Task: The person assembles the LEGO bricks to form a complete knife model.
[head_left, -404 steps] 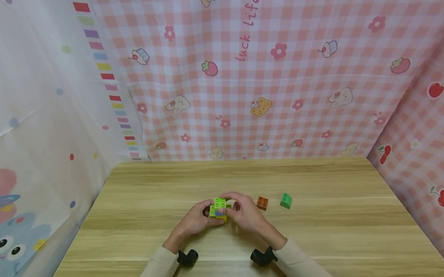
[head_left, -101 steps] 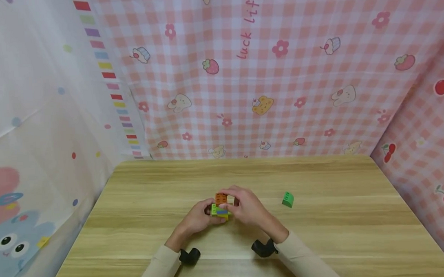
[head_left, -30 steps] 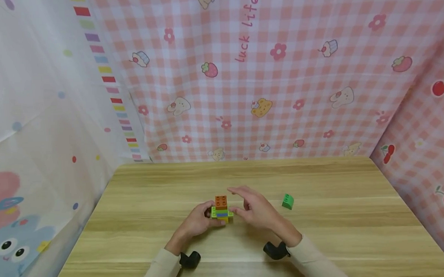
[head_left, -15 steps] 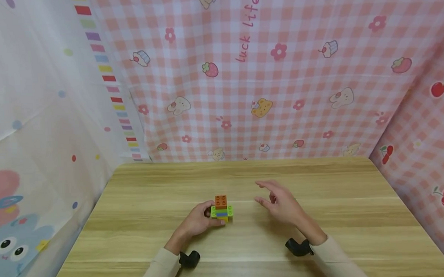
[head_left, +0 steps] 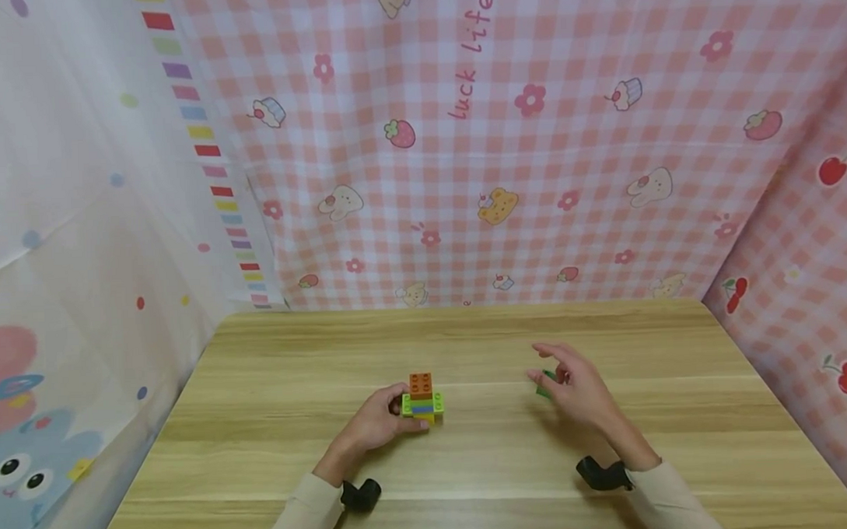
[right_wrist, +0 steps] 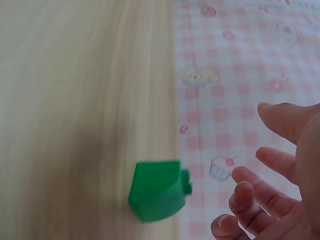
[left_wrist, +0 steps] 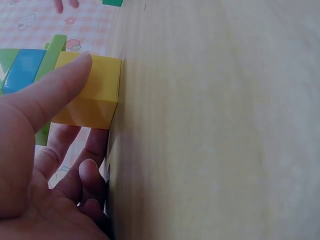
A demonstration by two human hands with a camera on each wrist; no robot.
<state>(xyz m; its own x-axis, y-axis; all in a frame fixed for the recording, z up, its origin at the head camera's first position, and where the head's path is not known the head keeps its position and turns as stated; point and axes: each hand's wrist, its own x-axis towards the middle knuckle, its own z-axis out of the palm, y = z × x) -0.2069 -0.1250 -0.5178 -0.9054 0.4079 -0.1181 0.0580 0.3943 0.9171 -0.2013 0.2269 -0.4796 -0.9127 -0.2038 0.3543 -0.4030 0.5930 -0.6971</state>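
My left hand (head_left: 376, 420) grips a stack of toy building bricks left of the table's middle, thumb lying along the yellow brick (left_wrist: 102, 85) at its base. Above the yellow come a wide lime green layer, a blue brick (left_wrist: 24, 70), another lime green brick and a reddish-brown brick (head_left: 421, 384) on top. My right hand (head_left: 583, 391) hovers at the curved-top green brick (right_wrist: 156, 189), partly covering it in the head view. Thumb and fingers are spread, and the right wrist view shows a gap between them and this brick.
The bricks stand on a light wooden table (head_left: 472, 465). A pink checked cloth (head_left: 462, 162) hangs behind its far edge, with patterned cloths at both sides. A black wrist piece (head_left: 361, 495) sits on each forearm.
The reddish-brown brick, earlier lying on the table, was set on the stack by my right hand. That hand then let go and moved right to the green brick. My left hand stayed.
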